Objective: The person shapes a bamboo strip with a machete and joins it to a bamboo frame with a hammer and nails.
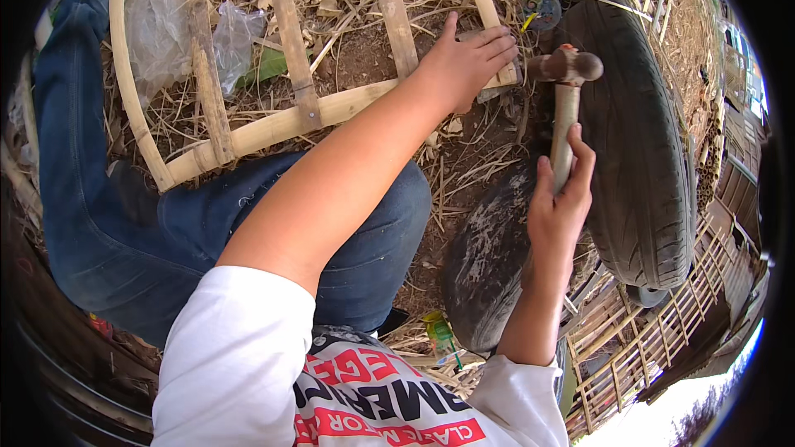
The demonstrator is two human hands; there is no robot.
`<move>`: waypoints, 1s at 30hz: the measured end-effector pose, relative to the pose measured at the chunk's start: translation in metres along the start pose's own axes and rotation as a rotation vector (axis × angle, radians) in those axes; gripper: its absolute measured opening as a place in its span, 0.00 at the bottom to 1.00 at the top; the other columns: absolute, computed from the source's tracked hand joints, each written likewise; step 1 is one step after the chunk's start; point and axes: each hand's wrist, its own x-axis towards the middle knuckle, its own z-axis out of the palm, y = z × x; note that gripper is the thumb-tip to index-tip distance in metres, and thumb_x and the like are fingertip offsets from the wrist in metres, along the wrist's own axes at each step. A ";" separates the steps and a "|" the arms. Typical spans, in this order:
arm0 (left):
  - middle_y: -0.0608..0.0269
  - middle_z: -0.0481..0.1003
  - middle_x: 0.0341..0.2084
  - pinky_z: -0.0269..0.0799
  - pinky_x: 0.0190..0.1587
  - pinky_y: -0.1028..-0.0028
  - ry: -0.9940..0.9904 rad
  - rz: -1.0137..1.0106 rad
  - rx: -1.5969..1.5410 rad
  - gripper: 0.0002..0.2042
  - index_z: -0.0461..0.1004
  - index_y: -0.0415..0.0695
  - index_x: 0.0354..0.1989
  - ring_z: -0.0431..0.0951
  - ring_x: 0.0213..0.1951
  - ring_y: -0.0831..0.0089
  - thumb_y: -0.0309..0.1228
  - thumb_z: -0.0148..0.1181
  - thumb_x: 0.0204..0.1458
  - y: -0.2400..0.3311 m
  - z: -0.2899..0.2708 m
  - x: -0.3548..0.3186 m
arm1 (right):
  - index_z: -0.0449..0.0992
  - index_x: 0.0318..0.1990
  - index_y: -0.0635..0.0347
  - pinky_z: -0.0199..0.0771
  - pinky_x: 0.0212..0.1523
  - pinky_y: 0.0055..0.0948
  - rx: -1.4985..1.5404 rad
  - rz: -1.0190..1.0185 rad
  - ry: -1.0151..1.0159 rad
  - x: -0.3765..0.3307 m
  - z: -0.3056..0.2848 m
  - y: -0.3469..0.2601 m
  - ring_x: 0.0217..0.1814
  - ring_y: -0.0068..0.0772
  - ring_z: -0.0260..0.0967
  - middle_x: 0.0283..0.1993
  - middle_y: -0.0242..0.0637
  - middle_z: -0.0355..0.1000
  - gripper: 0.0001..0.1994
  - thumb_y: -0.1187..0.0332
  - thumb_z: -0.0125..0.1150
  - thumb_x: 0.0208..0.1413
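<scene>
In my right hand is a hammer, its pale handle upright and its rusty head at the top, beside a tyre. The fingers are closed round the lower handle. My left hand lies across the right corner of a bamboo frame, fingers stretched out and thumb raised apart. Several slats run from its bottom rail toward the far edge. The frame's lower left corner rests by my bent leg. What is under my left palm is hidden. The hammer head is apart from the frame.
A large black tyre leans at the right, with a dark, scuffed rounded object nearer me. Clear plastic bags and dry straw lie on the ground under the frame. Bamboo lattice stands at the lower right.
</scene>
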 end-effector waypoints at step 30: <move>0.76 0.52 0.69 0.46 0.63 0.33 0.005 -0.075 0.149 0.52 0.52 0.55 0.69 0.45 0.71 0.68 0.38 0.74 0.30 -0.004 -0.005 0.007 | 0.60 0.62 0.56 0.72 0.48 0.43 -0.109 0.015 -0.096 0.014 0.025 0.008 0.51 0.62 0.69 0.51 0.60 0.70 0.23 0.76 0.53 0.59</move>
